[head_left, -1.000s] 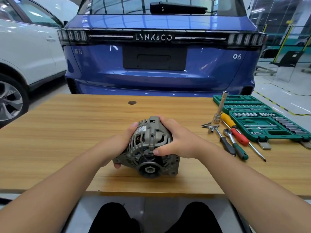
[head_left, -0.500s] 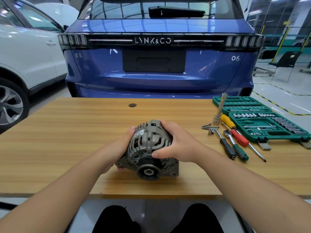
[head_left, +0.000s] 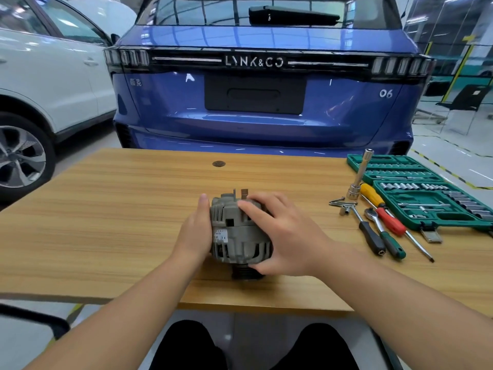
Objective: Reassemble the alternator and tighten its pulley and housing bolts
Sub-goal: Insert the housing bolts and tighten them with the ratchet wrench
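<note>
A grey alternator (head_left: 236, 236) lies on its side on the wooden table (head_left: 106, 222), its black pulley (head_left: 244, 273) pointing toward me at the near edge. My left hand (head_left: 196, 233) presses flat against the housing's left side, fingers straight. My right hand (head_left: 280, 236) wraps over the top and right side, thumb curled under near the pulley. Part of the housing's right half is hidden under that hand.
Right of the alternator lie loose bolts (head_left: 337, 201), a socket on an extension bar (head_left: 358, 174), a ratchet (head_left: 381, 231), screwdrivers (head_left: 386, 212) and an open green socket case (head_left: 426, 193). A blue car (head_left: 253, 102) stands just behind the table, a white car (head_left: 40, 89) at left.
The alternator has been turned over: its pulley, which faced me and slightly up, now points down toward the near table edge. Both hands shifted with it, the left one flattening.
</note>
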Demonstrator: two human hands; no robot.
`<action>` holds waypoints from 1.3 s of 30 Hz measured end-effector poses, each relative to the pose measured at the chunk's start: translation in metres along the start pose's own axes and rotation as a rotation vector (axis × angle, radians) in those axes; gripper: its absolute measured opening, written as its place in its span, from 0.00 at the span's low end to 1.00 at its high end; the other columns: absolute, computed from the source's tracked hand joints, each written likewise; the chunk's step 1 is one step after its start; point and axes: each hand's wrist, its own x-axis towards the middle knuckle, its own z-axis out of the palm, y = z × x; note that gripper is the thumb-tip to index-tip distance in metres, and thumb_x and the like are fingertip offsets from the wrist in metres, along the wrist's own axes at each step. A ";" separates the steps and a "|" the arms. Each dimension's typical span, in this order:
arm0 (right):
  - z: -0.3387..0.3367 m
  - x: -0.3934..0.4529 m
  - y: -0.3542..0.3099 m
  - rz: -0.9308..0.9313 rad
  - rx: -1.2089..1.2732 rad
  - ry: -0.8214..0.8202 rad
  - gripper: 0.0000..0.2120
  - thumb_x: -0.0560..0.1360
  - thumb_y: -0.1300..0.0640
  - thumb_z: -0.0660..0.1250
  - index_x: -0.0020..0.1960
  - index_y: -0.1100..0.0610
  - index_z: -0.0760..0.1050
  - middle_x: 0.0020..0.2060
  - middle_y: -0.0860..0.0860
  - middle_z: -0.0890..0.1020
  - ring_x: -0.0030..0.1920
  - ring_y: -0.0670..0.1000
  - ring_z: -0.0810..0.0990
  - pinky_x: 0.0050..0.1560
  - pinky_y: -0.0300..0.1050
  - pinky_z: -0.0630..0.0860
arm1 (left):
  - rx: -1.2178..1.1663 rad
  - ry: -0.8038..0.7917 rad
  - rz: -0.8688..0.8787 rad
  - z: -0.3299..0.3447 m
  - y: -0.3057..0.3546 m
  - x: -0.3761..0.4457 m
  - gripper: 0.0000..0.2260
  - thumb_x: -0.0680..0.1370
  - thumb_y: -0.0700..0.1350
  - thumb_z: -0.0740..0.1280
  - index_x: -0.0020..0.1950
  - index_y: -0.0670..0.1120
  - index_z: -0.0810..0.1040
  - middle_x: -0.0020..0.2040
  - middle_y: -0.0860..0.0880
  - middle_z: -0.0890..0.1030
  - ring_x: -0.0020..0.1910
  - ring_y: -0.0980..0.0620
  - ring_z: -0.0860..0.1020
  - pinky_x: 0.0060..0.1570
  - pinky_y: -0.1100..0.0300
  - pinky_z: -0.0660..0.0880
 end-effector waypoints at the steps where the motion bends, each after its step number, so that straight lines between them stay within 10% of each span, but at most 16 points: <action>1: 0.002 0.000 0.000 0.006 0.004 0.023 0.48 0.65 0.41 0.77 0.78 0.57 0.63 0.71 0.59 0.69 0.70 0.61 0.66 0.62 0.62 0.76 | -0.004 0.018 0.010 0.001 0.000 0.001 0.43 0.67 0.81 0.43 0.45 0.52 0.87 0.41 0.49 0.87 0.47 0.48 0.85 0.57 0.44 0.80; 12: 0.022 -0.027 -0.003 -0.009 0.041 0.265 0.43 0.67 0.41 0.76 0.74 0.57 0.62 0.70 0.60 0.68 0.68 0.63 0.69 0.63 0.65 0.73 | -0.061 0.077 0.251 0.013 -0.005 -0.004 0.33 0.79 0.70 0.51 0.45 0.42 0.80 0.43 0.40 0.83 0.45 0.38 0.81 0.51 0.39 0.78; 24: 0.051 -0.040 -0.001 -0.293 -0.170 0.487 0.31 0.68 0.46 0.77 0.65 0.52 0.66 0.65 0.57 0.67 0.63 0.62 0.68 0.58 0.68 0.72 | -0.064 0.244 0.496 0.008 -0.033 -0.023 0.19 0.80 0.66 0.53 0.43 0.54 0.73 0.40 0.55 0.77 0.40 0.63 0.74 0.41 0.66 0.70; 31: 0.046 -0.027 0.025 -0.258 -0.191 0.376 0.42 0.65 0.29 0.73 0.67 0.53 0.64 0.66 0.56 0.65 0.66 0.61 0.67 0.67 0.66 0.69 | 0.033 0.154 0.395 0.016 -0.014 -0.002 0.30 0.77 0.71 0.49 0.54 0.49 0.78 0.50 0.49 0.82 0.51 0.51 0.79 0.55 0.48 0.76; 35: 0.042 -0.035 0.031 0.275 0.341 0.329 0.42 0.71 0.25 0.60 0.77 0.47 0.57 0.70 0.47 0.66 0.73 0.50 0.65 0.70 0.39 0.64 | -0.247 0.033 0.104 0.024 -0.004 -0.005 0.31 0.73 0.76 0.54 0.62 0.57 0.80 0.57 0.57 0.85 0.60 0.54 0.81 0.65 0.44 0.76; 39: 0.055 -0.025 0.028 0.784 1.038 0.330 0.36 0.69 0.21 0.52 0.65 0.43 0.75 0.57 0.35 0.82 0.63 0.38 0.77 0.65 0.42 0.72 | -0.437 0.111 -0.015 0.044 0.009 -0.016 0.31 0.67 0.76 0.59 0.59 0.58 0.78 0.56 0.53 0.85 0.58 0.50 0.82 0.62 0.41 0.78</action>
